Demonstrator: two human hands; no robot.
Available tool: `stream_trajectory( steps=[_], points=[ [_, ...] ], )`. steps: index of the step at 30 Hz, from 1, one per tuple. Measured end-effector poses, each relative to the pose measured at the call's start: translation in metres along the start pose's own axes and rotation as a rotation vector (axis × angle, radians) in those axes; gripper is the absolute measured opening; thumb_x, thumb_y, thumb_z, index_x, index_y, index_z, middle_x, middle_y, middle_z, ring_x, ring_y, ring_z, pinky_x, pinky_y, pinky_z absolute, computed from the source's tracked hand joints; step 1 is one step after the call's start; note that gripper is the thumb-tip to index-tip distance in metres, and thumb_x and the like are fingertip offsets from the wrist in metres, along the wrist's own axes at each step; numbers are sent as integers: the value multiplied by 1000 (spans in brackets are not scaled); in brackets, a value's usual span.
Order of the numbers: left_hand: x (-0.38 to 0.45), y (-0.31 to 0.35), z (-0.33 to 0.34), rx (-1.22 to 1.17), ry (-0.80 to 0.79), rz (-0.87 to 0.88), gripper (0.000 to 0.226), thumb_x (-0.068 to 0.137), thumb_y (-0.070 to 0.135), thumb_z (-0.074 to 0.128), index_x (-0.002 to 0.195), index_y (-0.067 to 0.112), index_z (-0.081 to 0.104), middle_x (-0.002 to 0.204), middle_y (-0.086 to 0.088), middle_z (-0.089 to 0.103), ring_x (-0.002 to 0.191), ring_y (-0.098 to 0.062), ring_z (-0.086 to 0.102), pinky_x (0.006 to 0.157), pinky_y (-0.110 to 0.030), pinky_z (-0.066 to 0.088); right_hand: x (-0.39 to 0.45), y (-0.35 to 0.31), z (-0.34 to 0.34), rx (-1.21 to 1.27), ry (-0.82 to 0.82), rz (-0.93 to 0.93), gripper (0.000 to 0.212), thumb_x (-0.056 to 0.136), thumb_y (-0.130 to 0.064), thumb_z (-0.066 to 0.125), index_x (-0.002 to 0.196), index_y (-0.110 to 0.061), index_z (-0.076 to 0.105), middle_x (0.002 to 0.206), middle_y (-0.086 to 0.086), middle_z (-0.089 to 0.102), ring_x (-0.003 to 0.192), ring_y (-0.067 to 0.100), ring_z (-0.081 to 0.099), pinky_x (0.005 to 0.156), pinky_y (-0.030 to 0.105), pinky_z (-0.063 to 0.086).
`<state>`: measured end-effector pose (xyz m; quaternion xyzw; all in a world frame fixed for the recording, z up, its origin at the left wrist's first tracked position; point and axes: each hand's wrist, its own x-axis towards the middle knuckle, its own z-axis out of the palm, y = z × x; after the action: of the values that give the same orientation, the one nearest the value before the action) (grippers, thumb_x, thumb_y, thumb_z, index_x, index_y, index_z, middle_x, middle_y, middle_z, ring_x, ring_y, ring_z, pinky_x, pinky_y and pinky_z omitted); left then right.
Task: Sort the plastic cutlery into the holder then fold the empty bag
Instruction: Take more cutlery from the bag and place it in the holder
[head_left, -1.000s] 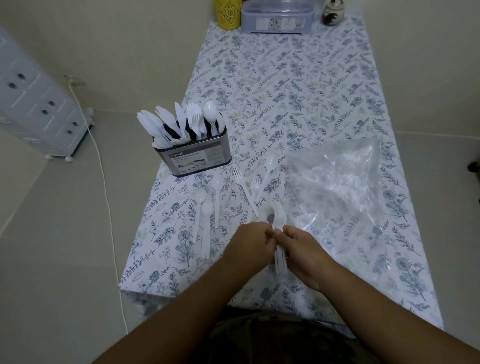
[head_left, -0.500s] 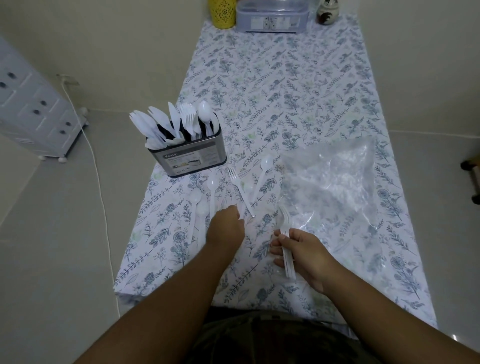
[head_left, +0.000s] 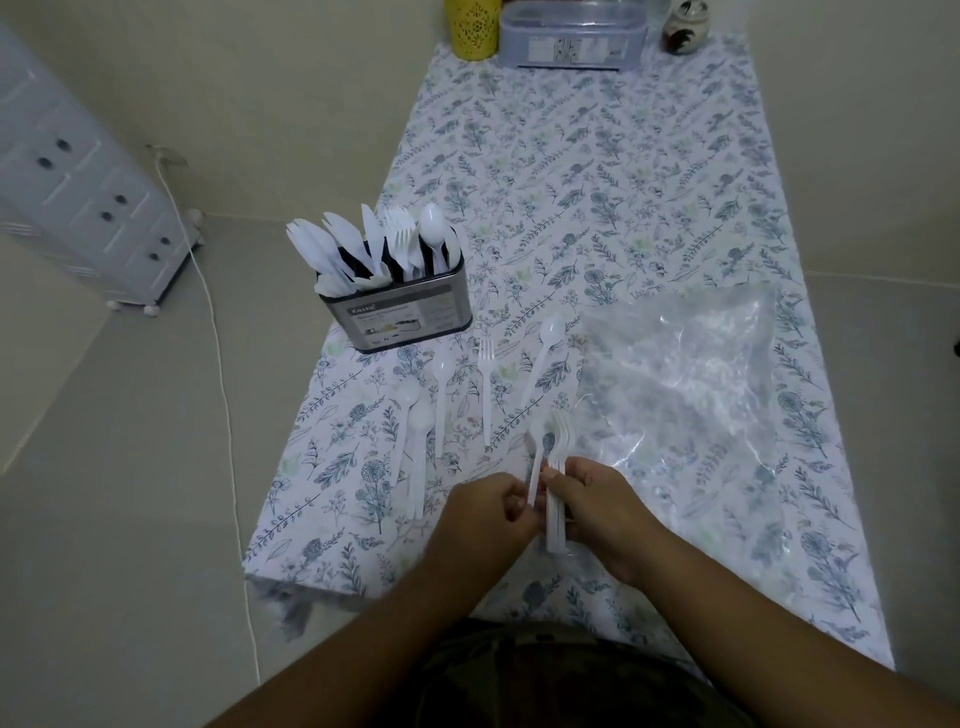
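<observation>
A metal cutlery holder (head_left: 410, 322) stands at the table's left edge, filled with several white plastic knives, forks and spoons. Loose white cutlery lies in front of it: a fork (head_left: 486, 384), a long spoon (head_left: 543, 358) and three spoons (head_left: 421, 441) further left. The clear plastic bag (head_left: 680, 384) lies flat to the right. My right hand (head_left: 597, 512) is closed around a bundle of white forks (head_left: 557, 467), tines pointing away. My left hand (head_left: 485, 512) pinches one more white fork (head_left: 534, 470) against that bundle.
The floral tablecloth (head_left: 597, 182) covers a long narrow table. At its far end stand a yellow cup (head_left: 472, 26), a grey lidded box (head_left: 571, 36) and a small jar (head_left: 685, 26). A white drawer unit (head_left: 78, 197) and a cord (head_left: 218, 364) are on the floor to the left.
My left hand reached out to the loose cutlery half a second ago and has come back with a fork to the bundle in my right hand. One loose fork is gone from the table.
</observation>
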<state>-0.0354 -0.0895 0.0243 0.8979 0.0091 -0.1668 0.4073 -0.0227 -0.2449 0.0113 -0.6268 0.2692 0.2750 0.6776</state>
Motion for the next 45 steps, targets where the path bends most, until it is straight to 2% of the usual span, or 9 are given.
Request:
stream_trajectory(
  steps=[5, 7, 16, 19, 23, 31, 37, 41, 45],
  points=[
    [5, 7, 4, -439, -24, -177, 15, 94, 13, 63, 104, 19, 72, 82, 0, 75, 73, -12, 74, 71, -31, 63, 1, -5, -1, 205, -28, 50, 25, 105, -18, 54, 108, 6, 60, 109, 25, 74, 99, 39, 74, 76, 46, 62],
    [1, 7, 4, -594, -91, -223, 19, 97, 8, 60, 107, 19, 72, 82, -1, 76, 72, -10, 74, 67, -24, 60, 0, -8, -4, 301, -38, 67, 23, 105, -18, 53, 113, 0, 65, 111, 21, 76, 101, 38, 74, 78, 47, 62],
    [11, -11, 5, -140, -190, 52, 22, 92, 19, 68, 108, 32, 76, 67, 12, 70, 62, -1, 66, 62, -11, 49, -5, -4, -11, 266, -42, 78, 22, 102, -12, 58, 116, 2, 66, 105, 21, 77, 87, 31, 76, 86, 51, 62],
    [32, -11, 1, -10, -61, 44, 9, 90, 21, 68, 96, 21, 75, 71, 15, 64, 63, 2, 61, 60, -9, 44, -5, -1, -12, 276, -8, 75, 24, 99, -9, 63, 115, 8, 64, 105, 26, 74, 91, 30, 73, 84, 53, 62],
    [82, -9, -4, 73, 196, -27, 14, 91, 24, 68, 90, 16, 57, 84, 4, 55, 70, -3, 49, 57, -16, 34, -6, 6, -13, 246, 9, 67, 19, 96, -9, 67, 111, 2, 70, 99, 22, 72, 92, 30, 71, 81, 49, 63],
    [100, -21, -2, 190, 171, -108, 16, 88, 0, 50, 96, 14, 48, 79, -4, 59, 71, -23, 60, 58, -38, 52, -2, 9, -22, 248, 14, 82, 17, 94, -7, 69, 110, -2, 73, 97, 17, 72, 90, 25, 71, 80, 43, 63],
    [93, -29, 5, 113, 203, -126, 49, 88, 39, 71, 122, 13, 49, 109, -1, 54, 93, -16, 54, 76, -31, 47, -1, 5, -19, 299, 48, 93, 14, 95, -4, 67, 108, -2, 73, 95, 15, 74, 91, 25, 71, 76, 39, 63],
    [114, -20, 2, 172, 223, -69, 37, 88, 21, 71, 116, 12, 49, 105, -7, 59, 95, -24, 59, 76, -35, 51, -5, 5, -17, 235, 38, 90, 17, 95, -8, 68, 110, -1, 73, 103, 21, 75, 94, 26, 73, 83, 46, 62],
    [109, -25, -4, 192, 173, -99, 37, 86, 4, 57, 122, 13, 52, 90, -3, 61, 77, -20, 62, 61, -29, 46, -7, 5, -19, 213, 55, 87, 16, 96, -8, 67, 109, -2, 73, 102, 17, 77, 95, 23, 75, 85, 49, 61]
  ],
)
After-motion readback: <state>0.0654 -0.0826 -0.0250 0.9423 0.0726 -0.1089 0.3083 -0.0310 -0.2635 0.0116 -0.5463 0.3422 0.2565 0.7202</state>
